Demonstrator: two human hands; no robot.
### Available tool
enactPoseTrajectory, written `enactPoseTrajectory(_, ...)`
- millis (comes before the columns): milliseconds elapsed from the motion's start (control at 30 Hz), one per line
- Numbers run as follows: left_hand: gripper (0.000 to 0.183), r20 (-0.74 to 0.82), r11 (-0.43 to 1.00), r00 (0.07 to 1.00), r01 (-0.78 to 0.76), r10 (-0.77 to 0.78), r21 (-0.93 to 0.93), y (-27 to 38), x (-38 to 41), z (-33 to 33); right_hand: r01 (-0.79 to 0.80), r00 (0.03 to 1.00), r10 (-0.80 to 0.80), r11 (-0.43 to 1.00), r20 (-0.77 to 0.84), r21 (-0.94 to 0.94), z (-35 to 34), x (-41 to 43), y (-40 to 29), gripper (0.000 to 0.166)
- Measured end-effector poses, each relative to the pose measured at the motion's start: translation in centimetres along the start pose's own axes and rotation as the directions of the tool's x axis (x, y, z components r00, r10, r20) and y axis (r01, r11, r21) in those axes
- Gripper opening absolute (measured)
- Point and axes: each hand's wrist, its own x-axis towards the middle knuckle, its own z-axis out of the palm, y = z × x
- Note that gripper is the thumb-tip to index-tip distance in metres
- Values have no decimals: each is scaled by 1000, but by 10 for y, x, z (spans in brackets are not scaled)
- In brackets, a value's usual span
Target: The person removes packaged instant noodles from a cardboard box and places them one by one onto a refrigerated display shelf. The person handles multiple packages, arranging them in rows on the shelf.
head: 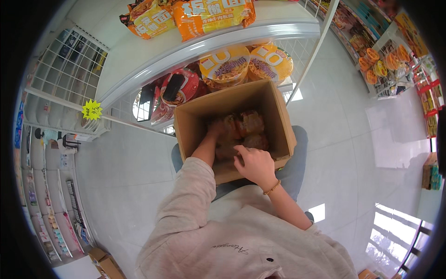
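Note:
An open cardboard box point(286, 122) rests against my legs, with several packaged food items point(251, 122) in its shaded bottom. My left hand point(217, 129) reaches deep inside, beside the packages at the left; shadow and blur hide its fingers. Over the box's near right part is my right hand point(255, 164), fingers bent and apart, with no item seen in it. Just beyond the box, yellow instant noodle bowls point(224, 66) and a red noodle bowl point(190, 82) stand on a lower shelf. Orange and yellow noodle packs point(214, 17) lie on the shelf above.
The white shelf edge point(209, 43) curves close above the box's far side. A wire rack panel point(69, 55) and a yellow star-shaped price tag point(92, 110) are at left. Stocked shelves point(362, 35) stand across the tiled floor point(334, 139) at right.

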Motion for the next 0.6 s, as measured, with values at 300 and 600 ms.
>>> enactPoseTrajectory(300, 50, -249, 743, 821, 281, -514, -607, 7, -4, 39, -33, 999, 34, 999, 25, -30, 2, -9, -1, 25)
enactPoseTrajectory(600, 42, -105, 309, 778, 119, -620, -944, -18, 30, 90, -43, 999, 44, 999, 32, -28, 1, -10, -4, 24)
